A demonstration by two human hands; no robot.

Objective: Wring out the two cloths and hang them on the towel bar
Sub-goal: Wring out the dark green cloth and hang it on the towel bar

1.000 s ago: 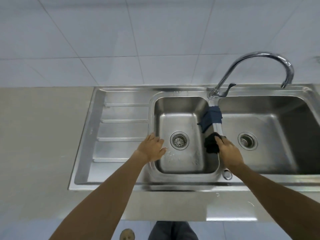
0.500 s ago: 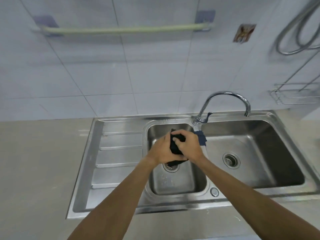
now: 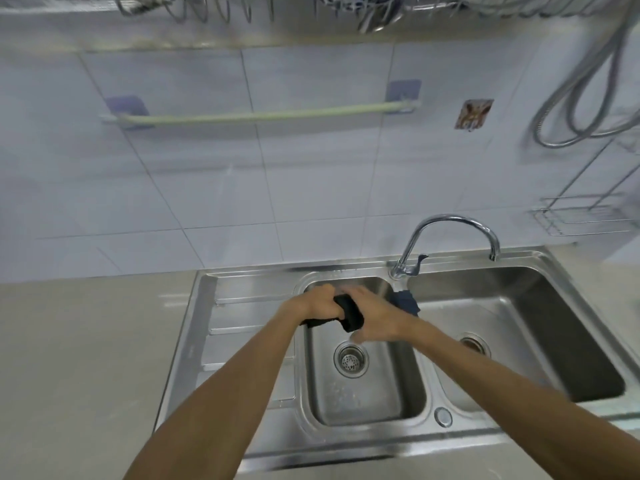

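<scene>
Since half a second ago the view has tipped upward: towel bar (image 3: 256,116) now sits in the upper-left-to-centre of the frame instead of at the top edge, and the sink (image 3: 242,299) has dropped to the lower half. Hands have parted slightly, with more black cloth showing between them.

Left of centre: left hand (image 3: 317,304) closed in a fist round one end of the black cloth (image 3: 349,315); a short tail of it pokes out below the wrist. Cloth is held over the left basin, above the drain strainer (image 3: 350,360).

Centre: right hand (image 3: 375,318) lies over the other end of the cloth, fingers (image 3: 360,292) fairly extended. Blur hides whether it grips or only rests there; cannot tell.

Right of that: second cloth, dark blue (image 3: 403,301), draped on the divider between basins, just below the faucet (image 3: 450,237). Untouched.

Judgement: wringing of the first cloth is under way. To do it well, the right hand needs a full wrap on its end, then a twist opposite to the left. Keep the bundle over the basin so runoff goes to the drain, not the counter (image 3: 86,358). Re-grip and twist again before reaching for the bar.
</scene>
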